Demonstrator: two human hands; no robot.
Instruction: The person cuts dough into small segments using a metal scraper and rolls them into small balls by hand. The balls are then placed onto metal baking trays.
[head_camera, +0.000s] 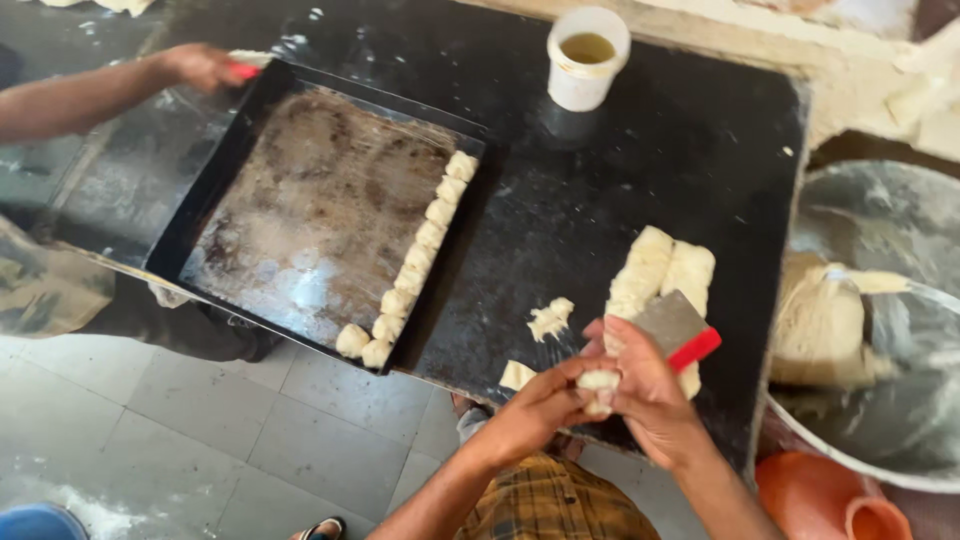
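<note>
Shaping step: left hand (535, 405) and right hand (645, 392) clenched around dough piece (598, 381) at lower centre, right also gripping scraper (676, 327). Next: place beside dough row (415, 262) in tray (215, 190).

The surface (640, 170) looks dark, glossy and flour-dusted. The baking tray (300, 215) is worn, greasy black metal. The dough pieces (425, 245) look soft and matt; the scraper (672, 322) is dull metal with a red plastic handle.

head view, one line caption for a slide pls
Both hands, left hand and right hand, shape a dough piece beside a baking tray lined with dough balls.
</note>
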